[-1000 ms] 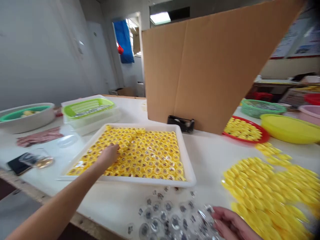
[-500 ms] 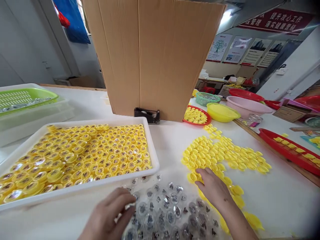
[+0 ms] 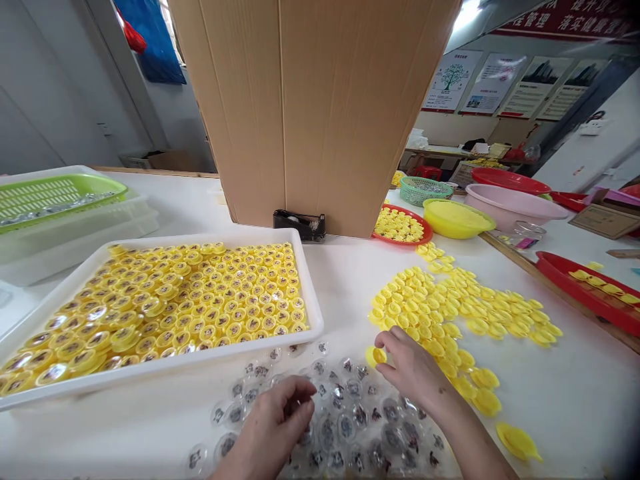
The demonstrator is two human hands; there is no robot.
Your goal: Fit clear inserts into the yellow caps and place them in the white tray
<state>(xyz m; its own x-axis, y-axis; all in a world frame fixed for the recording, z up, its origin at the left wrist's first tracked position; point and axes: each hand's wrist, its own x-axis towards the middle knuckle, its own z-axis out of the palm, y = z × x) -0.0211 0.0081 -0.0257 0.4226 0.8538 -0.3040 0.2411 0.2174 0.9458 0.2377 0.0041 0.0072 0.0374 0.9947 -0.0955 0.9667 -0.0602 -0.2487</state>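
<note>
My right hand [image 3: 413,367] pinches a small round yellow plastic piece [image 3: 371,357] between thumb and fingertips, just left of the loose yellow pile. My left hand [image 3: 277,427] hovers over the clear domed discs [image 3: 345,427], fingers curled toward the thumb. What sits between those fingers, if anything, is hidden. The discs lie scattered, each with a small dark printed figure. Many similar yellow pieces [image 3: 420,300] spread out beyond my right hand. At left, a white tray [image 3: 313,300] is filled with yellow pieces topped by printed discs.
A tall cardboard box [image 3: 320,113] stands behind the tray, with a black tape dispenser [image 3: 300,225] at its foot. A green basket [image 3: 65,197] is at far left. A yellow bowl [image 3: 457,219], a pink basin [image 3: 515,205] and a red tray [image 3: 585,293] stand at right.
My right hand has drawn a yellow piece left, away from the pile. My left hand has moved right over the discs, uncovering several at its left. The view has shifted slightly.
</note>
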